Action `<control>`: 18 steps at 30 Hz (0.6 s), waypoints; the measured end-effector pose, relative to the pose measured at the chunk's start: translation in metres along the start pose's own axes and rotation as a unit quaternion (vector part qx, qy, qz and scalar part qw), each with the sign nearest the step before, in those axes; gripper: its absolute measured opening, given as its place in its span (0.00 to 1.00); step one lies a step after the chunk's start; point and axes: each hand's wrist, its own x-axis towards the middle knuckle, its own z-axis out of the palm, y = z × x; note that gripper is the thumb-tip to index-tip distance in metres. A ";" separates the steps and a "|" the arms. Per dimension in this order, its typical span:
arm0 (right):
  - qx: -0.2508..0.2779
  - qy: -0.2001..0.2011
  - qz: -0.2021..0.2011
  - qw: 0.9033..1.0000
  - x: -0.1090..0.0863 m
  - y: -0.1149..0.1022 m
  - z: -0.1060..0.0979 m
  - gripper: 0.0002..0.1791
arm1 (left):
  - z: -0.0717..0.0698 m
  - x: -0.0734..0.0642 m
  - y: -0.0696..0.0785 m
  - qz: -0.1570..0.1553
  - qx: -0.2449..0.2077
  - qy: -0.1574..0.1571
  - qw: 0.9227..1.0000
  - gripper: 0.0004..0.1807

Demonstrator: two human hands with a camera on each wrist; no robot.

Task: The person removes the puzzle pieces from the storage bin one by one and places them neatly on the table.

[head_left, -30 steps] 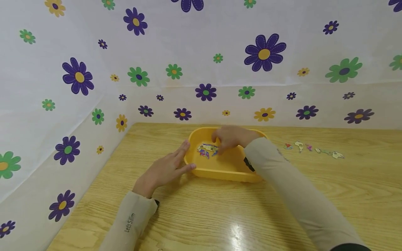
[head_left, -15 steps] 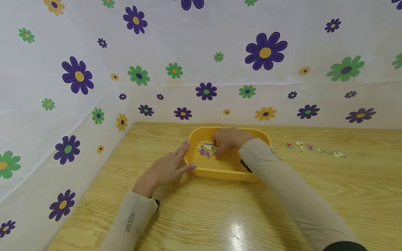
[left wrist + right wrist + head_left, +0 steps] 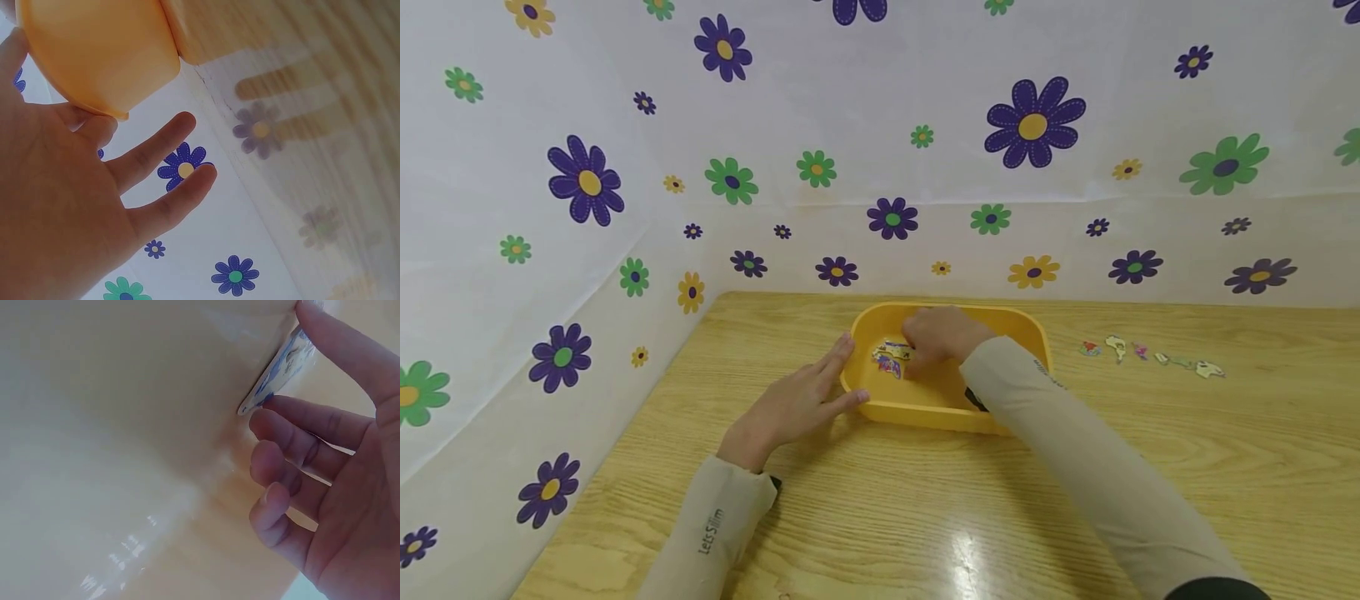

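A yellow plastic tray [image 3: 947, 417] stands on the wooden table. At its left end my left hand [image 3: 790, 408] holds the rim, thumb at the front corner and fingers along the side; in the left wrist view two fingers stretch out below the tray. My right hand [image 3: 943, 337] reaches down inside the tray. In the right wrist view its thumb and index finger pinch a thin flat printed cutout [image 3: 281, 365] with blue and white on it, the other fingers curled loosely. Left of that hand, more printed cutouts [image 3: 889, 358] lie on the tray floor.
On the table [image 3: 865, 508] right of the tray, several small flat cutouts lie in a loose row, including a red and green piece [image 3: 1090, 348], a pink piece [image 3: 1141, 352] and a pale piece [image 3: 1208, 369]. White flower-printed sheeting [image 3: 850, 125] rises behind and at the left.
My right hand has shifted slightly left inside the tray and now covers the blue bit seen beside its fingers earlier. The left hand stays on the rim.
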 end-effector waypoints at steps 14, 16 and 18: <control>0.062 -0.012 0.006 0.998 -0.001 0.008 0.002 0.20 | 0.001 -0.001 -0.001 -0.001 -0.002 -0.002 1.000 0.48; 0.083 -0.012 -0.003 0.997 -0.003 0.013 0.001 0.22 | 0.000 -0.001 0.000 -0.001 -0.002 -0.003 1.000 0.48; 0.098 -0.009 -0.014 0.995 -0.006 0.019 -0.001 0.25 | 0.000 0.000 -0.001 -0.002 -0.002 -0.003 1.000 0.48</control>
